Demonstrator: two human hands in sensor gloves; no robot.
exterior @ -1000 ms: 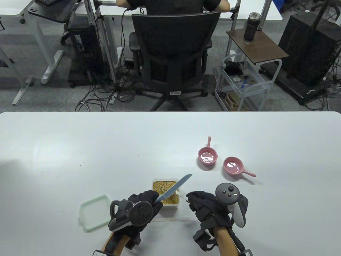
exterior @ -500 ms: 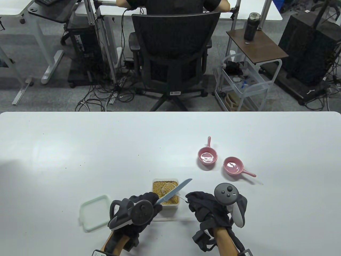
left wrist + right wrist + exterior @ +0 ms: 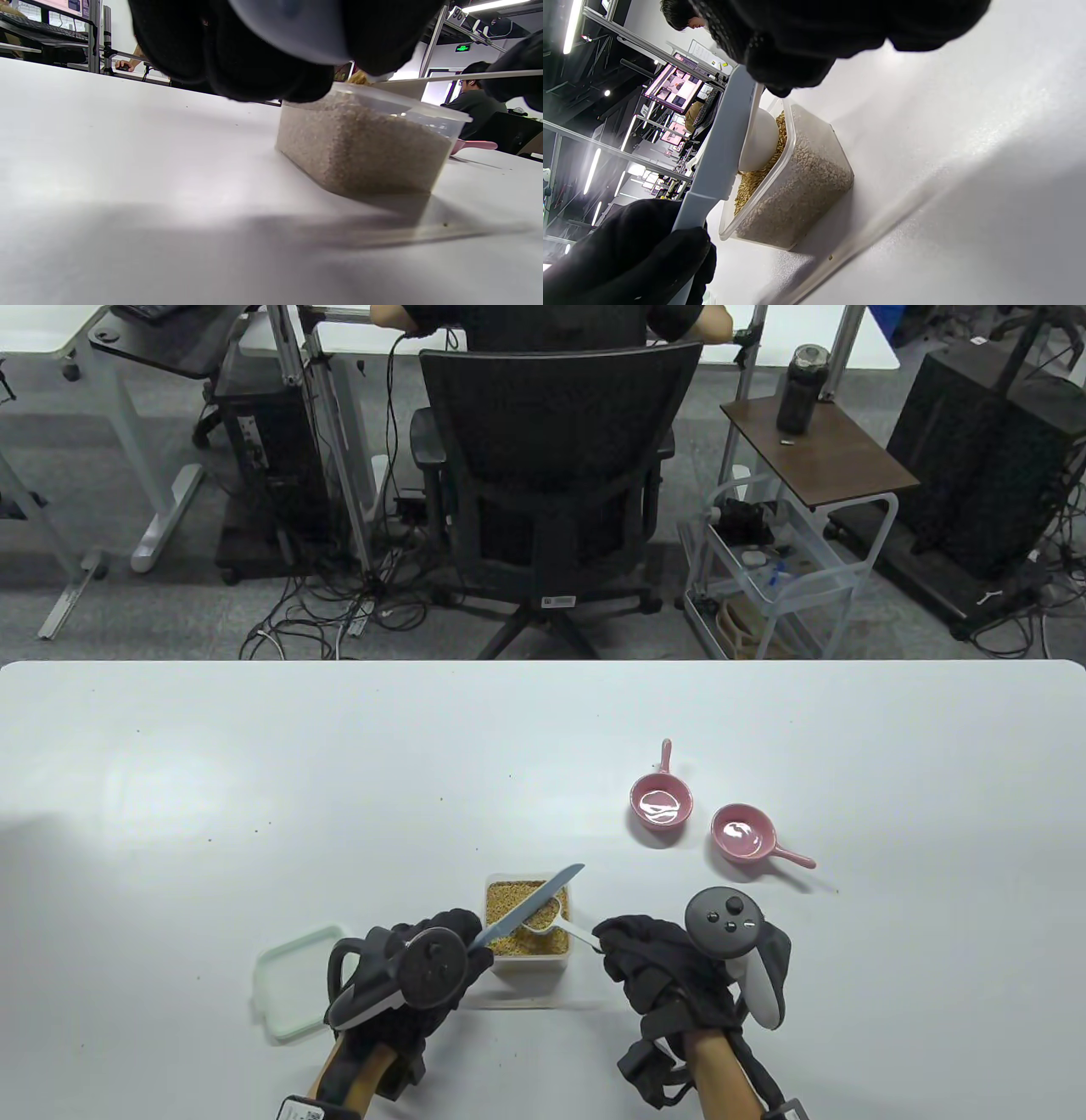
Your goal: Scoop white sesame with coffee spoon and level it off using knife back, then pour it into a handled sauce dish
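– Tan sesame seed fills the clear square plastic tub (image 3: 526, 923) nearly to the rim; take that tub as the landmark. Where is the spoon?

– White plastic coffee spoon (image 3: 547, 914), bowl loaded, sits just over the tub's right half, handle running out right to the right hand (image 3: 657, 963). Fingers curled, pinching the handle end. Held low over the tub, I judge, so swept-off seed falls back in.

– And the knife?

– Pale blue-grey knife (image 3: 530, 906) lies slantwise across the spoon bowl, tip past the tub's far right corner. Left hand (image 3: 416, 967), just left of the tub, has its fingers wrapped round the handle. Blade looks to rest on the spoon rim: levelling stroke, likely.

– Back or edge downward?

– Cannot tell; the right wrist view shows only a flat grey side against the spoon.

– Destination?

– Two pink glazed handled sauce dishes, one (image 3: 660, 800) beyond and right of the tub, the other (image 3: 745, 832) further right. Both look empty, though glare hides the bottoms.

– Anything else?

– Pale green-rimmed lid (image 3: 293, 984) flat, left of the tub. Left wrist view: glove blocks knife and spoon; seed level on the spoon unreadable.
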